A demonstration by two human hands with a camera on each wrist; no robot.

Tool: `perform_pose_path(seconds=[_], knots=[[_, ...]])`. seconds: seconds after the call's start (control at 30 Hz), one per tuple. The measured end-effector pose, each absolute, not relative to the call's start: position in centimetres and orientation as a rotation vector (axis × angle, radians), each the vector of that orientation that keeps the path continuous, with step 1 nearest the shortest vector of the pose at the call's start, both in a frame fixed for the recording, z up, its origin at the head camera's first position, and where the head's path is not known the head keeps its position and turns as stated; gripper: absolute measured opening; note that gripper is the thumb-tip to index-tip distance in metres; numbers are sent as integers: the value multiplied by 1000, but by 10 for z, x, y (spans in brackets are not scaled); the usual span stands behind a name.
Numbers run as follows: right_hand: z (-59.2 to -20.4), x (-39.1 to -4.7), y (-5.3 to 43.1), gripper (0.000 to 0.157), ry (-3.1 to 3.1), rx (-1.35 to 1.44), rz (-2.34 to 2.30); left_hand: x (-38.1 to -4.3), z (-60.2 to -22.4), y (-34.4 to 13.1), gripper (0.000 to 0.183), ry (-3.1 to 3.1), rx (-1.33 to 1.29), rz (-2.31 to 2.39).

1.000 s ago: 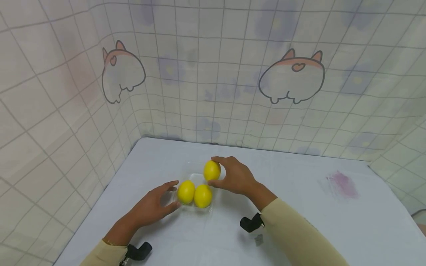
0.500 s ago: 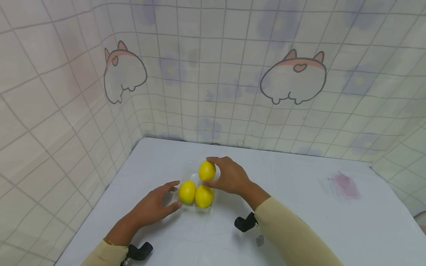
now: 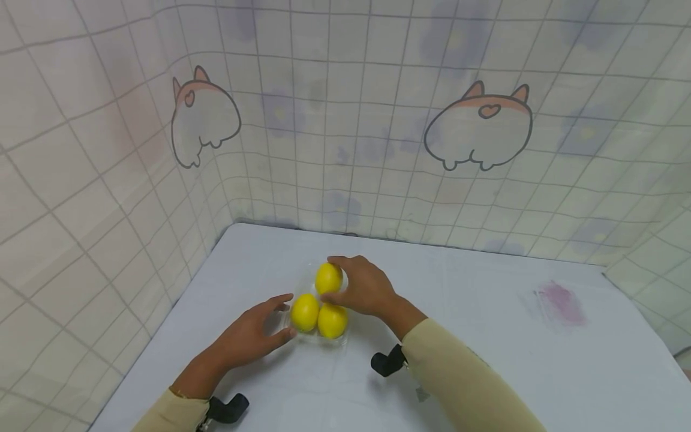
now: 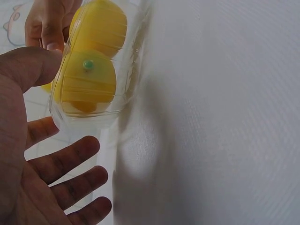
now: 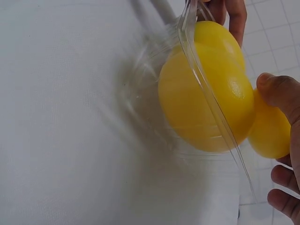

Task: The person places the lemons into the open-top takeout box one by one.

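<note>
My right hand pinches a yellow lemon between thumb and fingers, over the far part of a clear plastic box. Two more lemons lie in the box's near part: a left one and a right one. In the right wrist view, the held lemon shows above the box's rim, close against a lemon inside. My left hand lies at the box's left side with fingers spread. In the left wrist view its thumb is right at the rim, and the other fingers are loosely extended.
The box stands on a white-covered table. A pink stain marks the cover at the right, and a small grey patch lies by the right sleeve. Grid-patterned curtains enclose the back and sides.
My right hand has moved left with the lemon, bringing it further over the far part of the box. The left hand has stayed almost in place.
</note>
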State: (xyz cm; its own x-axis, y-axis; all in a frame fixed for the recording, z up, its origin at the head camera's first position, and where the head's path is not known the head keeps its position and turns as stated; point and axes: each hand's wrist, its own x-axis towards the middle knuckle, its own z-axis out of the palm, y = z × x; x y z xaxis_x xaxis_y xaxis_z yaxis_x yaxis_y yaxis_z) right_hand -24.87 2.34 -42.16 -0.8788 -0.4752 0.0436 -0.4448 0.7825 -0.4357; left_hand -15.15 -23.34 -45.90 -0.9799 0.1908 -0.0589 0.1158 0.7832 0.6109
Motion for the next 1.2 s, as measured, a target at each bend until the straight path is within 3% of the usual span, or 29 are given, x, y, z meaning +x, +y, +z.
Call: perform_pose_path(seconds=[1.2], knots=[[-428, -253, -3, 75, 2954, -750, -494, -151, -463, -236, 76, 2848, 262, 1004]])
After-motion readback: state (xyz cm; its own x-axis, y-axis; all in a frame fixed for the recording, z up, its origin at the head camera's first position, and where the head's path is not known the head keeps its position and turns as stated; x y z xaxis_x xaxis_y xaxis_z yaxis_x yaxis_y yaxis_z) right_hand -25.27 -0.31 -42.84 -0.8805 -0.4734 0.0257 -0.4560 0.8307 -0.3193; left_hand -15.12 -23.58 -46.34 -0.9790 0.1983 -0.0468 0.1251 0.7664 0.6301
